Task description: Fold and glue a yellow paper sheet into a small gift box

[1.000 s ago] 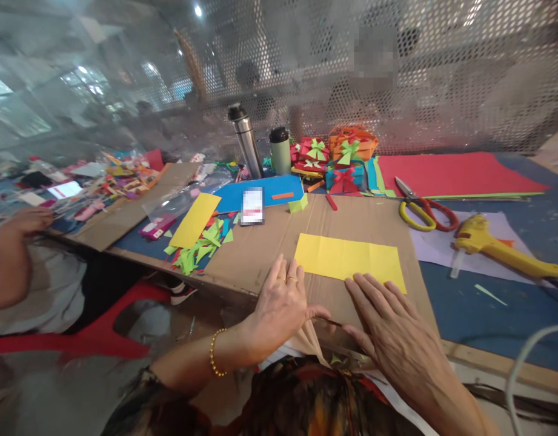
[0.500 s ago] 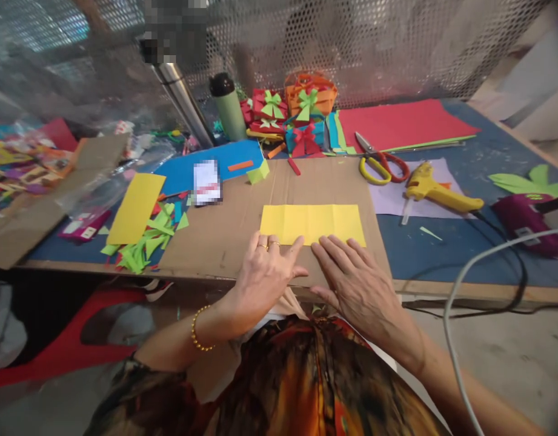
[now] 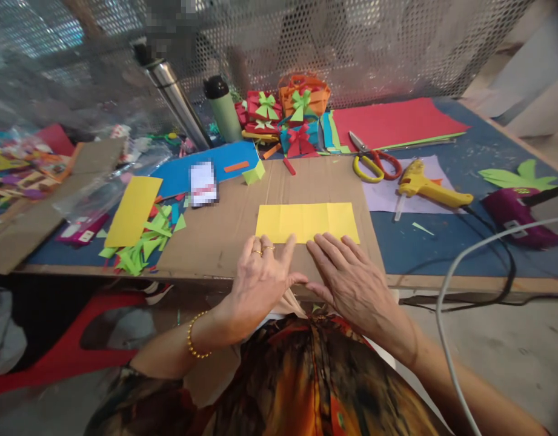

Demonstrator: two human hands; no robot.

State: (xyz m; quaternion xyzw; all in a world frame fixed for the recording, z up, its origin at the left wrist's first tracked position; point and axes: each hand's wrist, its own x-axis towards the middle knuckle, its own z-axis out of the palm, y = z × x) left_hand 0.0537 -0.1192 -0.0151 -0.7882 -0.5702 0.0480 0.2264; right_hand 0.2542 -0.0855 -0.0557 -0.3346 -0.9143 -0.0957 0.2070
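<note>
A creased yellow paper strip [image 3: 308, 221] lies flat on a brown cardboard sheet [image 3: 215, 242]. My left hand [image 3: 264, 278], with rings on two fingers, rests with its fingertips at the strip's near edge, towards the left. Beside it, my right hand [image 3: 351, 278] lies palm down, its spread fingers touching the near edge towards the right. The two thumbs are close to each other. Neither hand grips anything.
Scissors [image 3: 374, 163] and a yellow glue gun [image 3: 431, 186] lie to the right, near a grey cable [image 3: 446, 303]. Behind are small paper baskets [image 3: 303, 100], a green bottle [image 3: 224, 109] and red sheets [image 3: 397, 124]. Green scraps [image 3: 146, 242] and yellow paper [image 3: 134, 209] lie left.
The whole view has shifted slightly, so most things sit a little further left. Both hands stay at the strip's near edge, and the thumbs are now nearer each other.
</note>
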